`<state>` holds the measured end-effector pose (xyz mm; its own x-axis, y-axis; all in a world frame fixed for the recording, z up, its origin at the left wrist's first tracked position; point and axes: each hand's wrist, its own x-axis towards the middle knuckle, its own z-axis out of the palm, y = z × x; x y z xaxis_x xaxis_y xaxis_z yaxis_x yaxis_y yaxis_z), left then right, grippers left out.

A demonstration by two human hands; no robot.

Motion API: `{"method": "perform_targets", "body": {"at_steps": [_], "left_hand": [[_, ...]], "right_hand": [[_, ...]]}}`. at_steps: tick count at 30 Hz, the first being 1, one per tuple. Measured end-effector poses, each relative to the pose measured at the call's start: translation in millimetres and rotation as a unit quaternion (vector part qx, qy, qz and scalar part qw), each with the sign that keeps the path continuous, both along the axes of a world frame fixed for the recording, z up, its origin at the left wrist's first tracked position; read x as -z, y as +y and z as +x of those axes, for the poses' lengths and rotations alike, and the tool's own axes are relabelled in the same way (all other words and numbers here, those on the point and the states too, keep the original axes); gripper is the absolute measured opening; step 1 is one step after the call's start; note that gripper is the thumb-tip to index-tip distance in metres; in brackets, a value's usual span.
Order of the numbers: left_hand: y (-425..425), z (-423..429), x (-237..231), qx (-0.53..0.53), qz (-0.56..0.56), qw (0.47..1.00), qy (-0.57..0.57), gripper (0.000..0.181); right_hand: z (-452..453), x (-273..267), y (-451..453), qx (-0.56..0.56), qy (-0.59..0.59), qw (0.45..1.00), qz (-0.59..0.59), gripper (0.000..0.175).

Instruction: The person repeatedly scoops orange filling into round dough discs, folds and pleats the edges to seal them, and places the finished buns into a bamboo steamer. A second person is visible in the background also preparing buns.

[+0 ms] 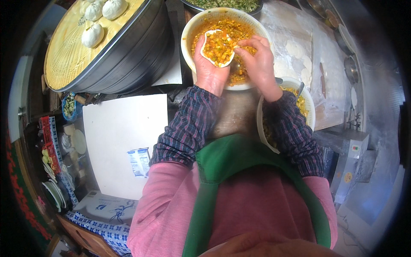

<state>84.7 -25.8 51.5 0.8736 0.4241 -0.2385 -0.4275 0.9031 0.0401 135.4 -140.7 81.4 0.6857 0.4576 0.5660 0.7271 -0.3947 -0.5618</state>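
Note:
On the palm of my left hand [210, 74] rests a round dough wrapper [203, 53] heaped with diced orange and green filling [219, 48]. The fingers of that hand curl up around its far side and are partly hidden. My right hand [259, 62] pinches the wrapper's right edge between thumb and forefinger. Both hands are above a cream plastic colander [188, 24] that holds more of the same filling. In it, a metal spoon [237, 66] lies partly buried beneath my right hand.
At upper left, several pleated buns [93, 35] sit on a steamer's woven mat [64, 64]. A second colander [310, 112] of filling stands under my right forearm. Flattened dough rounds [294, 48] lie on the floured board [330, 112]. A bowl of green filling [221, 4] is at the back.

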Motion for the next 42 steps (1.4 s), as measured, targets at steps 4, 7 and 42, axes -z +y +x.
{"method": "perform_targets", "body": {"at_steps": [4,7,42], "left_hand": [[1,-3,3,0.017,0.01,1.0,-0.002,0.039],[2,-4,4,0.021,0.008,1.0,-0.005,0.038],[4,-8,4,0.077,0.031,0.997,-0.004,0.026]], "right_hand": [[1,-4,0,-0.023,-0.024,0.998,-0.049,0.017],[1,-6,-1,0.004,-0.09,0.995,-0.048,0.018],[4,-19,2,-0.032,-0.054,0.996,-0.059,0.021]]}}
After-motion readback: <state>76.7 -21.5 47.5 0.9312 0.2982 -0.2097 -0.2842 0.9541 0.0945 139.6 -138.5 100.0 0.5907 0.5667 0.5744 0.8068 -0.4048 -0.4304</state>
